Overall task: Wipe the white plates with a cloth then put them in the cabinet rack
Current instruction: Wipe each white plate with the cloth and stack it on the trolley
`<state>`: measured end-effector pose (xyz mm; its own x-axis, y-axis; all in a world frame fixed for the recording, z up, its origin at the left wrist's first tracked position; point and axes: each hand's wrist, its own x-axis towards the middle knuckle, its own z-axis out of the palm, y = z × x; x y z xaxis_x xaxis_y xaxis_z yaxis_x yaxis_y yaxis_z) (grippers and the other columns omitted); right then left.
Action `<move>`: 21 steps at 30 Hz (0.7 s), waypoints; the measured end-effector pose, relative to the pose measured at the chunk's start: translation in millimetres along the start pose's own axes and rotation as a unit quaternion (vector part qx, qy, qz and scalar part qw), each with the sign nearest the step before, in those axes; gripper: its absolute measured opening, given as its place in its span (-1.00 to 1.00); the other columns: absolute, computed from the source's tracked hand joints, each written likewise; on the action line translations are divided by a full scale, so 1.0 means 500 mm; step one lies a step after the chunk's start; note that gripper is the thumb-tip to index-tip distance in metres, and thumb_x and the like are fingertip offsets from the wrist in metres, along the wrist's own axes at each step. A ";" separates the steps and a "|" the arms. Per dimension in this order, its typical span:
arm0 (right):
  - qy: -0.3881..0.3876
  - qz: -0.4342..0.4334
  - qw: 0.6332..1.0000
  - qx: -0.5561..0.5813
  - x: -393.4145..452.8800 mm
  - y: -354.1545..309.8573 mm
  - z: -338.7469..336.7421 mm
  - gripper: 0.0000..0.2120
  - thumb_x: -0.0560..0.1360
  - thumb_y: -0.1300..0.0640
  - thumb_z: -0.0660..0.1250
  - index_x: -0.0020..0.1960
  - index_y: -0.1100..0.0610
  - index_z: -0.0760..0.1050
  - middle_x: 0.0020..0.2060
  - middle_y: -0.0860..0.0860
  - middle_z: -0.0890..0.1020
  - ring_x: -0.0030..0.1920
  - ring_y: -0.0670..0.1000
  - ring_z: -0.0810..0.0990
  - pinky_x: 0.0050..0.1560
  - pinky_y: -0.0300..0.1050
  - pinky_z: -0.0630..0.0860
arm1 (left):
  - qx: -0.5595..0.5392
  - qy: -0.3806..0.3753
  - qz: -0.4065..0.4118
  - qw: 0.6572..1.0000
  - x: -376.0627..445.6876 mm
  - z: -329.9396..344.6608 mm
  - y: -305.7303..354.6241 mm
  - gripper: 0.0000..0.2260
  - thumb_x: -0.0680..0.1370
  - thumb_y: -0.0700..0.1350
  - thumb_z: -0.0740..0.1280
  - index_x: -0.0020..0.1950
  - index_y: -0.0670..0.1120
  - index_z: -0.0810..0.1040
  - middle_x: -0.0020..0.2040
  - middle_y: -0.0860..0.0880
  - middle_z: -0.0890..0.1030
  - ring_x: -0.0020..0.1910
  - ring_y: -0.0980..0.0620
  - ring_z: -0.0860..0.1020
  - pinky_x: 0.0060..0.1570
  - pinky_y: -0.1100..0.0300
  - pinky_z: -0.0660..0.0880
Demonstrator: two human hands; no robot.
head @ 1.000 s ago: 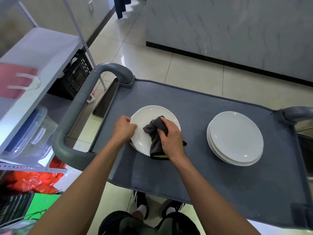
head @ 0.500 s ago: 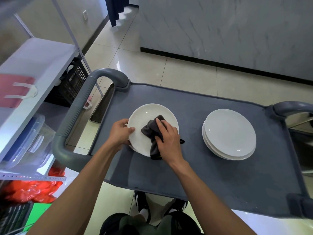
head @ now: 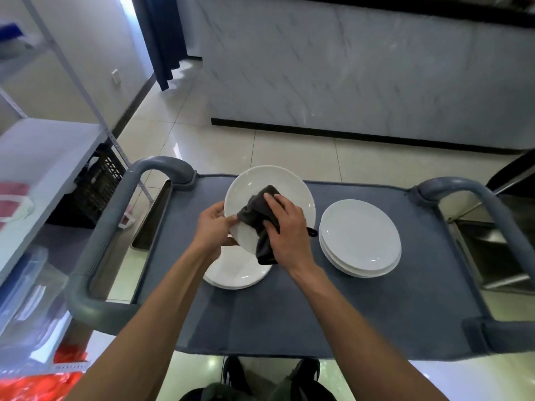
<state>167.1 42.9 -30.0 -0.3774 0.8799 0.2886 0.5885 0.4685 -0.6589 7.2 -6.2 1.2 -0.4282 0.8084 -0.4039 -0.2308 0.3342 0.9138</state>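
A white plate (head: 260,180) is lifted and tilted above the grey cart (head: 289,314). My left hand (head: 212,227) grips its left rim. My right hand (head: 285,227) holds a dark grey cloth (head: 257,218) against the plate's face. Beneath the raised plate, more white plates (head: 234,273) lie on the cart's left side. A second stack of white plates (head: 360,237) sits to the right, apart from both hands. No cabinet rack shows in this view.
Grey cart handles rise at the left (head: 115,221) and right (head: 474,204). A metal shelf unit (head: 43,146) with a black crate (head: 95,183) and clear bins (head: 26,299) stands at left. A marble-fronted counter (head: 362,68) runs behind. A steel surface (head: 498,250) is at right.
The top plate has been lifted off the left stack and tilted up, held by my left hand. My right hand rose with it, keeping the cloth on the plate. The view tipped upward.
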 end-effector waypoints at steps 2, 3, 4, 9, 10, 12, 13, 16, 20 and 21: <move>0.013 -0.009 1.000 -0.005 0.015 -0.006 -0.012 -0.44 0.54 0.27 0.36 0.51 0.00 0.41 0.42 0.07 0.47 0.34 0.15 0.42 0.41 0.12 0.36 | -0.001 -0.028 0.009 1.000 -0.001 0.024 0.015 -0.74 0.56 -0.32 0.36 0.21 -0.10 0.62 0.05 -0.15 0.70 -0.04 -0.17 0.69 -0.25 -0.09 0.66; 0.019 -0.012 1.000 -0.007 0.023 -0.009 -0.016 -0.45 0.55 0.27 0.35 0.51 0.00 0.42 0.42 0.08 0.47 0.34 0.15 0.43 0.41 0.13 0.37 | -0.001 -0.036 0.012 0.999 0.000 0.030 0.020 -0.74 0.56 -0.32 0.36 0.21 -0.10 0.62 0.05 -0.16 0.70 -0.03 -0.19 0.69 -0.23 -0.12 0.66; 0.027 -0.010 1.000 -0.010 0.032 -0.009 -0.025 -0.45 0.55 0.27 0.35 0.50 0.00 0.42 0.42 0.08 0.47 0.35 0.16 0.43 0.41 0.13 0.37 | -0.001 -0.046 0.016 0.999 0.000 0.040 0.027 -0.75 0.57 -0.33 0.35 0.21 -0.11 0.62 0.04 -0.17 0.70 -0.03 -0.20 0.69 -0.23 -0.12 0.66; 0.068 -0.033 0.996 -0.039 0.082 0.001 -0.082 -0.49 0.57 0.26 0.32 0.50 0.02 0.43 0.41 0.10 0.49 0.32 0.18 0.45 0.32 0.17 0.41 | 0.031 -0.086 0.037 0.995 0.003 0.086 0.054 -0.74 0.58 -0.38 0.29 0.19 -0.14 0.61 0.05 -0.19 0.69 0.00 -0.21 0.68 -0.25 -0.08 0.65; 0.075 -0.039 0.995 -0.044 0.092 0.002 -0.092 -0.49 0.57 0.26 0.31 0.50 0.02 0.43 0.41 0.10 0.49 0.31 0.18 0.45 0.31 0.17 0.42 | 0.032 -0.091 0.040 0.994 0.002 0.095 0.057 -0.73 0.57 -0.40 0.29 0.19 -0.14 0.61 0.05 -0.20 0.69 0.00 -0.21 0.68 -0.25 -0.07 0.65; 0.087 -0.046 0.994 -0.052 0.109 0.003 -0.109 -0.50 0.58 0.26 0.30 0.50 0.02 0.43 0.41 0.10 0.49 0.31 0.18 0.45 0.28 0.17 0.41 | 0.031 -0.097 0.046 0.994 0.004 0.112 0.065 -0.70 0.57 -0.41 0.29 0.20 -0.13 0.61 0.06 -0.20 0.69 -0.02 -0.22 0.68 -0.26 -0.07 0.64; 0.092 -0.049 0.993 -0.055 0.117 0.005 -0.118 -0.50 0.58 0.25 0.30 0.50 0.02 0.43 0.41 0.09 0.49 0.31 0.18 0.45 0.27 0.17 0.41 | 0.031 -0.099 0.049 0.993 0.005 0.119 0.070 -0.69 0.57 -0.41 0.29 0.21 -0.13 0.61 0.06 -0.20 0.69 -0.03 -0.21 0.69 -0.25 -0.08 0.65; 0.112 -0.054 0.990 -0.066 0.136 0.015 -0.141 -0.51 0.58 0.24 0.30 0.50 0.01 0.43 0.40 0.07 0.50 0.31 0.16 0.46 0.24 0.17 0.42 | 0.034 -0.099 0.058 0.993 0.009 0.142 0.086 -0.69 0.57 -0.40 0.31 0.25 -0.13 0.60 0.05 -0.18 0.70 -0.05 -0.20 0.70 -0.21 -0.11 0.66; 0.145 -0.068 0.984 -0.080 0.164 0.026 -0.175 -0.52 0.58 0.25 0.30 0.49 0.03 0.44 0.39 0.07 0.51 0.30 0.15 0.47 0.20 0.17 0.44 | 0.020 -0.086 0.076 0.993 0.007 0.178 0.106 -0.71 0.57 -0.39 0.32 0.22 -0.12 0.60 0.00 -0.16 0.71 -0.05 -0.21 0.69 -0.24 -0.05 0.65; 0.154 -0.072 0.982 -0.082 0.174 0.029 -0.185 -0.52 0.58 0.24 0.30 0.48 0.03 0.44 0.39 0.07 0.52 0.30 0.16 0.47 0.20 0.18 0.44 | 0.015 -0.080 0.082 0.993 0.006 0.187 0.111 -0.72 0.57 -0.38 0.32 0.21 -0.12 0.61 -0.02 -0.15 0.71 -0.06 -0.20 0.69 -0.25 -0.04 0.64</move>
<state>209.1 133.7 50.0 -0.2468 0.7738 0.5834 0.6615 0.5744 -0.4821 74.7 60.0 54.9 -0.3137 0.9186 -0.2403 -0.1433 0.2044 0.9683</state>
